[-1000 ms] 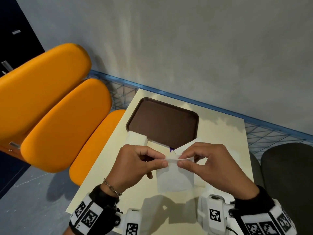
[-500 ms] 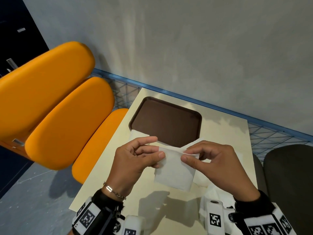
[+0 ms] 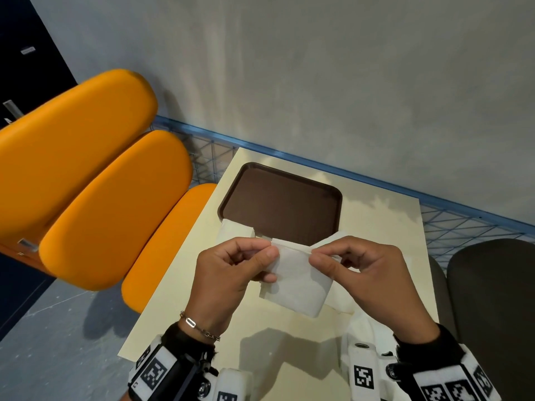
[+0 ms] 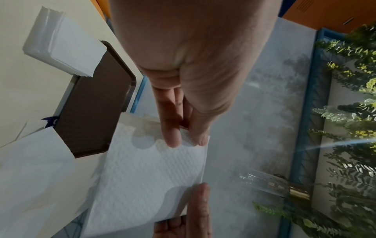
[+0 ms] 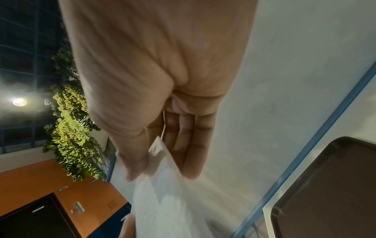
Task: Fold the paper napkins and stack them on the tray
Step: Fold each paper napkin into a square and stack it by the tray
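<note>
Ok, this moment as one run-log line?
stage: folding | paper napkin: held above table | left hand: pinches left top corner | right hand: pinches right top corner | brown tray: no napkins stacked yet

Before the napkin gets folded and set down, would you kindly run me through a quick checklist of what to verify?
1. Left hand pinches the white paper napkin at its top edge: ok.
2. Right hand pinches the opposite top corner: ok.
3. Napkin lifted off the cream table, free to fold: ok.
4. Napkin edges aligned for a clean fold: cannot tell.
5. Dark brown plastic tray has bare floor for stacking: ok.
6. White napkin stack overlaps the tray's near left corner, and may crowd placement: not ok.
</note>
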